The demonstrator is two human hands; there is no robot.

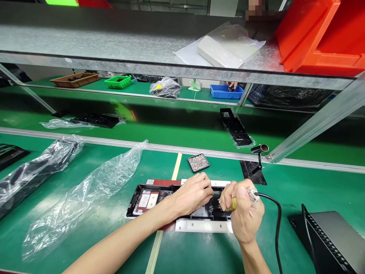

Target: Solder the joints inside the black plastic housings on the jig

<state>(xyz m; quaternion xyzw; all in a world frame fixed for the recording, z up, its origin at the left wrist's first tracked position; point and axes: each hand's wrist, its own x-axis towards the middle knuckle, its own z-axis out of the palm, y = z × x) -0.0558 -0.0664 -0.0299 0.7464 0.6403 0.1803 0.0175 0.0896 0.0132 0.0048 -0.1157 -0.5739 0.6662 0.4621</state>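
Note:
A long black plastic housing (136,201) lies in a fixture with white rails (199,225) and a reddish-brown base. My left hand (196,194) rests over its middle, fingers bent and pressed together inside the housing; what they hold, if anything, is hidden. My right hand (245,209) is wrapped round a corded electric screwdriver (234,203), held tilted, its front pointing left into the housing near my left fingertips. Its tip is too small to make out. Just behind the fixture sits a small black tray (199,163) full of tiny metal screws.
Clear plastic bags (85,198) lie at left. A black cable (278,213) runs down from the screwdriver past a dark panel (333,236) at right. A metal holder (260,150) stands behind my right hand. Overhead, a shelf (114,45) carries a red bin (325,38). Another person's hand (232,85) is far back.

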